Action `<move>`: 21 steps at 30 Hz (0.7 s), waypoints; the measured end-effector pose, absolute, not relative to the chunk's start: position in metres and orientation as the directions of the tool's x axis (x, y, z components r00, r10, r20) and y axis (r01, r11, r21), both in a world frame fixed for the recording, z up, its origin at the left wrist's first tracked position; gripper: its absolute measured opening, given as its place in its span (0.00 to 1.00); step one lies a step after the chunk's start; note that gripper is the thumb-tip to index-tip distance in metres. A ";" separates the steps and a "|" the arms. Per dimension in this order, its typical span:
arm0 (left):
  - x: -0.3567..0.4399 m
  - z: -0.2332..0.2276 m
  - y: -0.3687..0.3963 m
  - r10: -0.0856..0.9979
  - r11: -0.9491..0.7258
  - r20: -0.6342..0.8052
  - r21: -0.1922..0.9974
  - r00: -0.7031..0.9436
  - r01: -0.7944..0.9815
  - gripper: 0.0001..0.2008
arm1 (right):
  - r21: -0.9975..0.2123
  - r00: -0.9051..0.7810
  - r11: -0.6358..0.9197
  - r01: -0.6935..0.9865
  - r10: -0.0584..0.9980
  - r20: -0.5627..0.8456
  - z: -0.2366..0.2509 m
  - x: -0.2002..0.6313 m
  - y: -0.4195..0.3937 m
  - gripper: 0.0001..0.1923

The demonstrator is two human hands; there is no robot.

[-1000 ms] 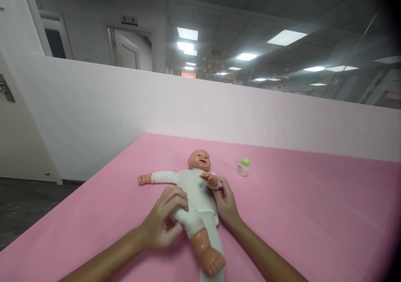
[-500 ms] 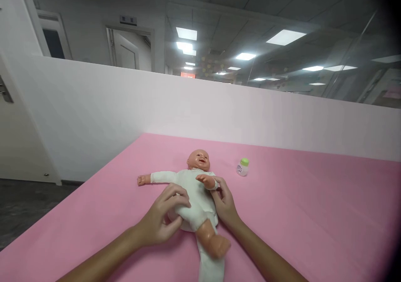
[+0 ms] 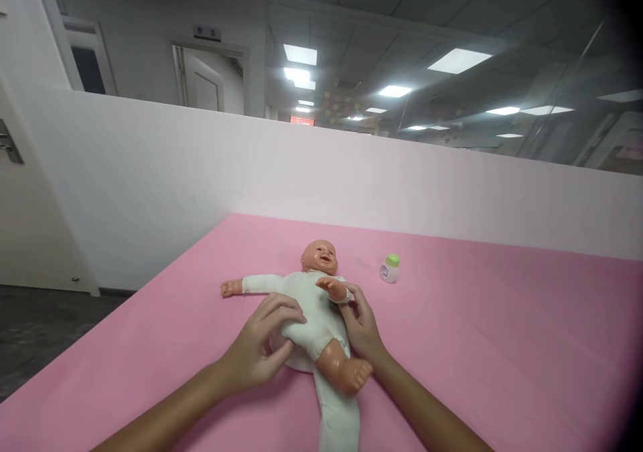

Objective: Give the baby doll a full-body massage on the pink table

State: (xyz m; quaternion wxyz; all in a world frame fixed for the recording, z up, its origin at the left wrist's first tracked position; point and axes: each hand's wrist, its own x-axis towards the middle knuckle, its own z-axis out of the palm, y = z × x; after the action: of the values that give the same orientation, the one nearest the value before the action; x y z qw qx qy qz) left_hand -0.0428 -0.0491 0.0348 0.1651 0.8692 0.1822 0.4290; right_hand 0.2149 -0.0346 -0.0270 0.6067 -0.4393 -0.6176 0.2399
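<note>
Doll (image 3: pixel 311 305) lies mid-frame; our left hand (image 3: pixel 258 355) is grasping its clothed thigh, our right hand (image 3: pixel 362 328) pinching its arm, lower center.

the doll (image 3: pixel 321 305) has glossy, smooth plastic head and limbs, and wears soft matt white cloth. the worktop (image 3: pixel 477 331) is covered in matt pink, smooth sheet. the bottle (image 3: pixel 389 268) looks plastic, with a green cap.

The doll's bare leg (image 3: pixel 341 369) has bent up (knee drawn in).
</note>
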 end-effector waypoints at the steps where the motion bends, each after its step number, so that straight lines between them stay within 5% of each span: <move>1: -0.043 0.035 -0.050 0.443 -0.885 0.681 0.436 0.583 0.163 0.20 | -0.846 0.136 0.488 0.216 0.843 0.521 -0.027 0.215 -0.034 0.16; 11: -0.044 0.037 -0.048 0.575 -0.804 0.620 0.550 0.534 0.227 0.21 | -0.758 0.069 0.548 0.354 0.793 0.605 -0.031 0.216 -0.034 0.12; 16: -0.048 0.039 -0.047 0.572 -0.768 0.536 0.615 0.621 0.177 0.30 | -0.880 0.282 0.460 0.120 0.834 0.475 -0.025 0.216 -0.033 0.16; 21: -0.055 0.047 -0.047 0.510 -0.745 0.463 0.659 0.725 0.103 0.21 | -0.921 0.549 0.385 -0.064 0.784 0.290 -0.025 0.228 -0.022 0.20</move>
State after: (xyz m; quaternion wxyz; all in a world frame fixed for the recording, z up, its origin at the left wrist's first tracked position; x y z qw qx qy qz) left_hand -0.0550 -0.0465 0.0470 0.3110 0.8751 0.1752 0.3268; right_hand 0.2278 -0.0220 -0.0251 0.7409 -0.4750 -0.3790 0.2860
